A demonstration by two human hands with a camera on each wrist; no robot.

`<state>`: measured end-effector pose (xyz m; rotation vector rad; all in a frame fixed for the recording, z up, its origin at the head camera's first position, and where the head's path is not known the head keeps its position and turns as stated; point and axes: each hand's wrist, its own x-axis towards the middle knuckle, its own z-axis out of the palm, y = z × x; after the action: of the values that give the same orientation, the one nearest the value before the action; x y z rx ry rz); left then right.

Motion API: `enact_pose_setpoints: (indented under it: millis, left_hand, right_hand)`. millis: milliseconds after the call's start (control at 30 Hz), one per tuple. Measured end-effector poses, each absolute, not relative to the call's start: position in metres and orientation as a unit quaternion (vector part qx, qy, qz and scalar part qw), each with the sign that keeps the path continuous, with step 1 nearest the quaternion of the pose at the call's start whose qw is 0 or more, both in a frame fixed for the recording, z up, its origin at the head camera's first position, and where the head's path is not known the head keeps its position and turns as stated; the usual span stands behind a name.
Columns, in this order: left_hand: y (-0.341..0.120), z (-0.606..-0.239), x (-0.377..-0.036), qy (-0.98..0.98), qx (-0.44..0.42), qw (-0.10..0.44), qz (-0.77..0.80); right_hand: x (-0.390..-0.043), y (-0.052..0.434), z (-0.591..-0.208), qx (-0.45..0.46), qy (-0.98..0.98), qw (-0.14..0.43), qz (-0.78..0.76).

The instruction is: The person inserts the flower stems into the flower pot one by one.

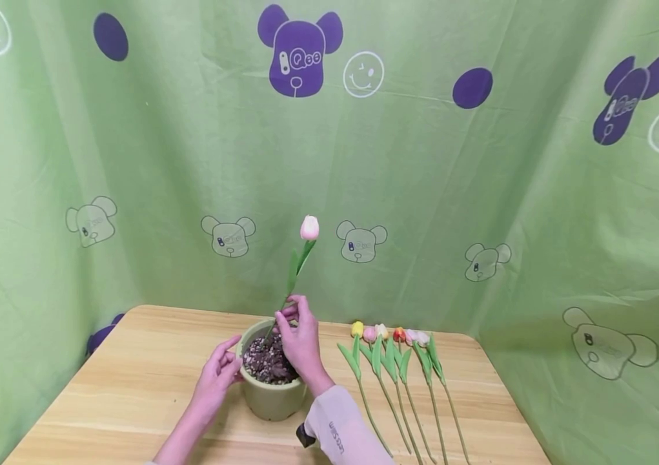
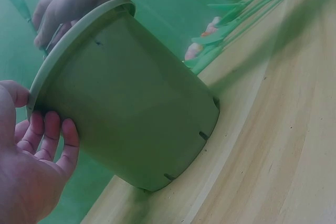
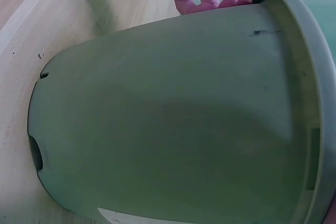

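Observation:
A green flowerpot [image 1: 273, 402] stands on the table, filled with dark soil [image 1: 271, 361] speckled with pale bits. My right hand [image 1: 301, 339] reaches over the pot and pinches the stem of a pale pink tulip [image 1: 309, 228]. The tulip rises upright with a slight lean to the right, its lower stem end at the soil. At the pot's left side, my left hand [image 1: 217, 374] holds the rim. In the left wrist view the thumb of the left hand [image 2: 31, 156] lies at the rim [image 2: 73, 34], with the other fingers bent below it.
Several tulips [image 1: 401, 374], with yellow, pink, whitish and red heads, lie side by side on the wooden table [image 1: 131, 381] right of the pot. Their stems point toward the front edge. A green patterned curtain [image 1: 410, 168] hangs behind and along both sides.

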<state>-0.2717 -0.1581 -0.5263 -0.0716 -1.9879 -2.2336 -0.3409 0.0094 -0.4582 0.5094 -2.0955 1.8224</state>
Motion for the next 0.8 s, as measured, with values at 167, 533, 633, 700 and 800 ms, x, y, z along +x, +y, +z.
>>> enact_pose_setpoints:
  millis: [167,533,633,700,800]
  left_hand:
    - [-0.1572,-0.5261,-0.2729,-0.665,-0.024,0.073,-0.743]
    - [-0.1571,-0.5238,-0.2694,-0.675,-0.022,0.08,-0.733]
    - [-0.1579,-0.5246,-0.2691,-0.674,-0.022,0.081,-0.734]
    - [-0.1582,-0.5253,-0.2697,-0.672,-0.025,0.082,-0.735]
    - [-0.1585,-0.5256,-0.2704,-0.67,-0.027,0.083,-0.737]
  right_hand:
    - [-0.3413,0.0122,-0.4581,0.19,-0.737,0.159,0.629]
    - [-0.3469,0.0121,-0.4651,0.212,-0.748,0.15,0.611]
    - [-0.3468,0.011,-0.465,0.215,-0.748,0.147,0.61]
    - [-0.3469,0.0104,-0.4646,0.218,-0.748,0.146,0.609]
    - [-0.3472,0.0093,-0.4641,0.22,-0.751,0.146,0.606]
